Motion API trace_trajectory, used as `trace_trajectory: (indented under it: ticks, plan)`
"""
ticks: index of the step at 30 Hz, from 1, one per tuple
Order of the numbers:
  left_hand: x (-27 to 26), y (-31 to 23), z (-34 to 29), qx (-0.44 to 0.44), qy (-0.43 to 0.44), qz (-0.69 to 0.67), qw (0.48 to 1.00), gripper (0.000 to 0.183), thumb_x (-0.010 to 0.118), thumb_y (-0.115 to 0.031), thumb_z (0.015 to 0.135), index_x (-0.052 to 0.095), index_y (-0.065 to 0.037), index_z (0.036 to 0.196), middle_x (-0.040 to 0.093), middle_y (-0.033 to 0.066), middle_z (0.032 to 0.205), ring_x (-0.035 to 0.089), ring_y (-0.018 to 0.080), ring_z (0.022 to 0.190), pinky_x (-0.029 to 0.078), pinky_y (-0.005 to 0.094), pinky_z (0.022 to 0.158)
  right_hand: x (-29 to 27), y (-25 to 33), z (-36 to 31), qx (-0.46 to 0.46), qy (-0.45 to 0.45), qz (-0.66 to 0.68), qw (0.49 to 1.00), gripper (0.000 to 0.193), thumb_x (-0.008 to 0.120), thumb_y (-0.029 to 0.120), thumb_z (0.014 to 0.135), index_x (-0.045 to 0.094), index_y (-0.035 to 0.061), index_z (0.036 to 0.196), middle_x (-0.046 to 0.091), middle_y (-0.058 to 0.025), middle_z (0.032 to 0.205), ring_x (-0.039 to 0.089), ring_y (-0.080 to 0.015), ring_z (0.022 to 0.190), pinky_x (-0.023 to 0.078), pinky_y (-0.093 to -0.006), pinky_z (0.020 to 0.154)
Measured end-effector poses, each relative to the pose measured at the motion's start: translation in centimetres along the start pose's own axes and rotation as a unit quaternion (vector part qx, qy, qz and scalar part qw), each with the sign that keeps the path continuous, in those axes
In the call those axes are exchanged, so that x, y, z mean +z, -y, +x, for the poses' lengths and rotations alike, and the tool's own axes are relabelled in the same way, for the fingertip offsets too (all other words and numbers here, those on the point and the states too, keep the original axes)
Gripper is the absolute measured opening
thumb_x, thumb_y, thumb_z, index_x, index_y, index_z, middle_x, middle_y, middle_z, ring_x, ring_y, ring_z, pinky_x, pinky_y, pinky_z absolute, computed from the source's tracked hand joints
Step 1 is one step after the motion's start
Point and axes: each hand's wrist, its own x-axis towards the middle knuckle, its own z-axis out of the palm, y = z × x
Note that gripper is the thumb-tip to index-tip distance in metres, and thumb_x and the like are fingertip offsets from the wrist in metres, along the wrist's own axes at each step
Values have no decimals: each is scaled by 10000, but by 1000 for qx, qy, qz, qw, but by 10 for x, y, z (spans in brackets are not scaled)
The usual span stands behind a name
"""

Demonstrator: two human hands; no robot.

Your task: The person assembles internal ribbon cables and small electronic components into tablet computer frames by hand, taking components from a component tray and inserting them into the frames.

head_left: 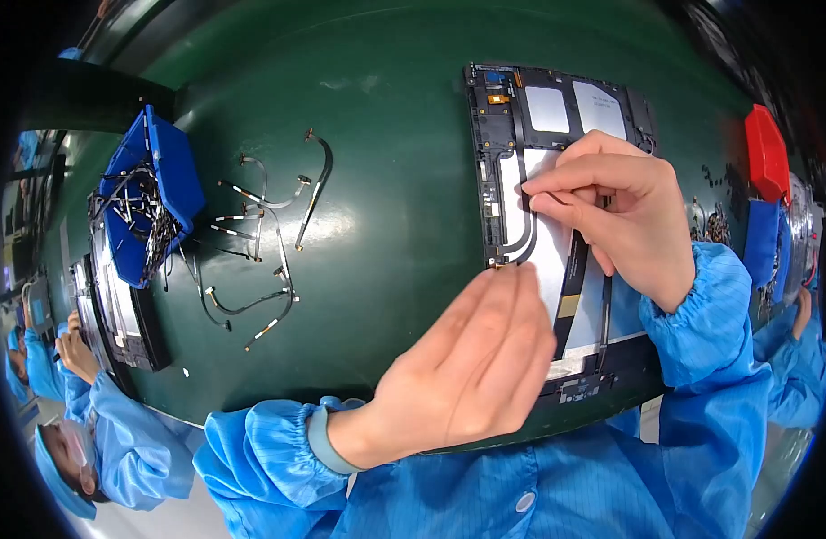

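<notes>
Shows, along the left side of an opened flat device (550,256), a black ribbon cable (523,162) pinched by the right hand (624,198), with the left hand (467,359), of indeterminable grasp, at its lower end, and risks creasing or tearing through uneven pulling.

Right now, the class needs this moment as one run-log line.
right hand: touching cable | left hand: by its lower end | device: open | loose cables: on table, left

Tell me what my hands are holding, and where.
Right hand pinches a black flex cable above its bend; whether the left hand holds anything is unclear.
</notes>
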Motion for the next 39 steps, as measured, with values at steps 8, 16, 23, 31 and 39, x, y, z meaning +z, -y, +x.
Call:
trace_trajectory:
  ticks: [8,16,23,31,39]
  plan:
    - [9,0,7,31,19,14,999,66,649,-6,729,632,2,793,688,145,972,668,208,842,575,259,727,1,-9,3,-40,-10,-30,999,237,693,-111,796,760,24,979,609,-57,879,557,-64,658,421,-189,558]
    - [17,0,14,41,9,80,996,53,631,4,728,598,-30,752,719,121,944,636,146,691,535,198,621,-1,-10,2,-47,-10,-42,998,243,661,-134,801,747,-5,988,609,-65,888,597,-90,721,474,-197,627]
    - [20,2,13,48,10,84,995,44,615,-16,731,582,-42,747,728,130,956,632,143,661,531,198,599,1,-15,13,-55,-64,-67,994,111,721,-68,786,698,-44,891,593,-45,837,534,-26,610,391,-166,513]
    - [17,1,15,42,20,69,997,69,633,1,733,579,-31,761,724,139,955,638,159,662,533,203,598,5,-4,12,-13,-82,9,996,121,709,-57,815,639,-29,910,586,-39,875,557,-48,579,436,-166,527]
    - [-9,-19,0,-53,106,-64,991,190,589,-87,849,657,33,980,661,186,1136,666,284,1019,556,330,856,7,-10,-36,-237,-58,-380,892,456,749,112,666,653,30,1104,562,-92,1210,535,-287,1038,477,-385,868]
